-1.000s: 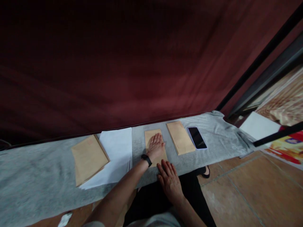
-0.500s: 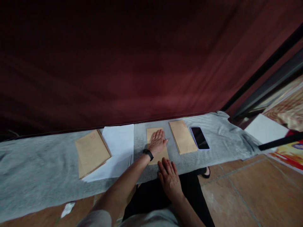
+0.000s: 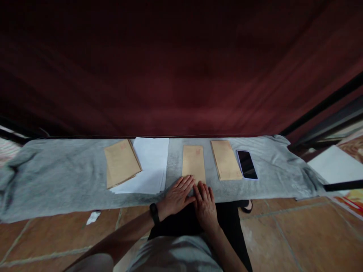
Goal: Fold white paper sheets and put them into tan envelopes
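Note:
A brown paper envelope [image 3: 193,160] lies flat on the grey cloth in front of me, with a small faint red print near its far end. My left hand [image 3: 177,194], a black band on its wrist, rests with fingers stretched out on the envelope's near left part. Beside it, my right hand [image 3: 205,204] lies with its fingers extended over the near right corner. The fingertips of the two hands almost meet, and they cover the envelope's near edge. Neither hand grips anything that I can see.
To the left, a stack of envelopes [image 3: 121,162] partly covers white paper sheets [image 3: 151,162]. On the right are another envelope stack [image 3: 226,160] and a phone [image 3: 247,165]. Grey cloth [image 3: 65,173] covers the narrow surface; a dark red curtain [image 3: 176,83] hangs behind.
My left hand has slid back toward me from the envelope's middle to its near edge, uncovering the far part. My right hand now touches the near corner. The view has shifted slightly.

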A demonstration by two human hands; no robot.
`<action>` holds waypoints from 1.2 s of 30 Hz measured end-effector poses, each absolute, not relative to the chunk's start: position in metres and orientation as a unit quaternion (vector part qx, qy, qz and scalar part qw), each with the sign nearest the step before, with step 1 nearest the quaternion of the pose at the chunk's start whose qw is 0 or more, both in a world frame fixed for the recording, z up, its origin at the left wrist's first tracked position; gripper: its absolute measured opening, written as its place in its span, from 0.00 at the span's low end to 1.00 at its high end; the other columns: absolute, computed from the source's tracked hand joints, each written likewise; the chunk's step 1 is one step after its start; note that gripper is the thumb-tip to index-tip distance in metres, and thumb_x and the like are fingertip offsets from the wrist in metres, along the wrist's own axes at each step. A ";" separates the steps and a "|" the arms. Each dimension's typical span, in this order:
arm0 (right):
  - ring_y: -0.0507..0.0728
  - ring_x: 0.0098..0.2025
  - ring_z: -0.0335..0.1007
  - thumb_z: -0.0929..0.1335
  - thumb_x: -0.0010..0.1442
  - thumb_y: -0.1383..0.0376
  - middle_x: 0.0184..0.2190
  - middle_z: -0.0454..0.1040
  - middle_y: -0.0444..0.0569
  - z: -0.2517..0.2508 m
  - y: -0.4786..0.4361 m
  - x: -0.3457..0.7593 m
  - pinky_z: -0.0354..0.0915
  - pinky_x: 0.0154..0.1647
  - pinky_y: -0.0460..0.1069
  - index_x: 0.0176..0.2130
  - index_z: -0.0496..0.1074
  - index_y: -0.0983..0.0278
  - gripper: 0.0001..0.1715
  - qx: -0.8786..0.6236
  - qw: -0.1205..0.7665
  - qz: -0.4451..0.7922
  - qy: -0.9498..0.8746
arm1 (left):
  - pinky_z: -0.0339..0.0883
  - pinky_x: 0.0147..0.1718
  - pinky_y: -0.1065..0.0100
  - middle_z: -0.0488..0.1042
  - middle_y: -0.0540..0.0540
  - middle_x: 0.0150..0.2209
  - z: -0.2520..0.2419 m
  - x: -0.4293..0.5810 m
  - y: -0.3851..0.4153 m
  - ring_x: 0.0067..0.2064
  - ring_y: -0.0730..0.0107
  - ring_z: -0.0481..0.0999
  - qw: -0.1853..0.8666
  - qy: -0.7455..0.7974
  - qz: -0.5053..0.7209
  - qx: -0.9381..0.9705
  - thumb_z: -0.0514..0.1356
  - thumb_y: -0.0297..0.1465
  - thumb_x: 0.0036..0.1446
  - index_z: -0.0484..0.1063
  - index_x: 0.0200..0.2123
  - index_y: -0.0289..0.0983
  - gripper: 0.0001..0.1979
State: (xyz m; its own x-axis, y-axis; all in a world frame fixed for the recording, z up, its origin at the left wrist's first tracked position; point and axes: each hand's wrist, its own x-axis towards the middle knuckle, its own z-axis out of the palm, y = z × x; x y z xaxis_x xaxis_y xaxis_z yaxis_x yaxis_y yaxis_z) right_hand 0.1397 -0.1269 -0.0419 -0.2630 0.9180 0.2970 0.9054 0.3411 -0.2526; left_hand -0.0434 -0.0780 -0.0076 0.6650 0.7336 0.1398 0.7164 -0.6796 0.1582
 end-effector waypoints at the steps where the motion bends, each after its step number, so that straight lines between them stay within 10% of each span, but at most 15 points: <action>1: 0.65 0.71 0.52 0.58 0.72 0.64 0.70 0.56 0.55 -0.041 -0.127 0.140 0.51 0.69 0.65 0.71 0.51 0.60 0.32 -0.574 0.193 0.015 -0.795 | 0.45 0.70 0.56 0.52 0.40 0.72 -0.007 -0.046 -0.081 0.73 0.61 0.47 0.042 0.397 0.095 0.912 0.47 0.50 0.69 0.51 0.70 0.34 0.35; 36: 0.68 0.67 0.59 0.55 0.73 0.59 0.66 0.63 0.60 -0.033 -0.132 0.148 0.45 0.69 0.69 0.68 0.60 0.68 0.30 -0.601 0.188 0.014 -0.777 | 0.41 0.70 0.52 0.49 0.33 0.72 -0.007 -0.073 -0.095 0.74 0.50 0.43 0.068 0.402 0.056 0.912 0.63 0.48 0.59 0.54 0.69 0.33 0.42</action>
